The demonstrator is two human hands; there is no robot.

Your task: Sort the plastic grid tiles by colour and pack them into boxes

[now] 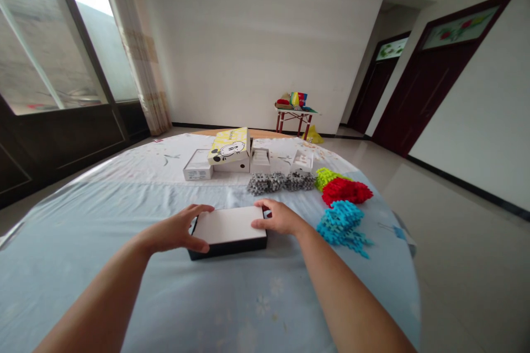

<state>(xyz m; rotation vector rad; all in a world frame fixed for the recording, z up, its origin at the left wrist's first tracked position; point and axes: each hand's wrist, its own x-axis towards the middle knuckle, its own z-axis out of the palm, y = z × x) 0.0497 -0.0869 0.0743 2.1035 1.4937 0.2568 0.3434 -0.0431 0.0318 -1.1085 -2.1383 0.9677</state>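
Observation:
A shallow rectangular box with black sides and a flat white top lies on the table in front of me. I cannot tell whether that white top is a lid or an insert. My left hand spans the box's left end, thumb near the front edge and fingers at the back corner. At the right end, my right hand grips with its thumb over the white top and its fingers at the far corner. A small dark and red patch shows between the right fingers, too small to name.
Beyond the box lie grey, red, yellow-green and blue plastic pieces in piles. A yellow-and-white printed box and white open boxes stand farther back. A round table carries a light-blue cloth.

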